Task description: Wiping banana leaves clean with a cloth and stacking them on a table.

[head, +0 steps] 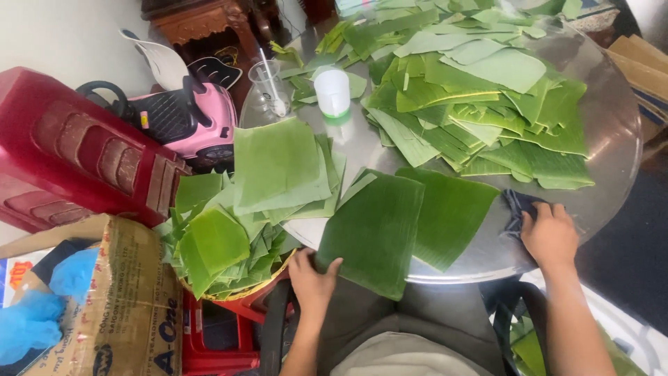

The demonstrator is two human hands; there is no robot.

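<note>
Gripping the near-left corner of a dark banana leaf piece, the left hand pinches it with thumb on top. It lies at the round metal table's near edge, long axis running near-to-far. The right hand presses flat on a dark cloth just beside it.

1. Left hand: low at centre, palm down, thumb spread to the right, fingers curled over an edge in a light grip.
2. Right hand: further right, palm down, fingers bunched and pressing flat.
3. Both forearms bare, angled up from the bottom edge.
</note>
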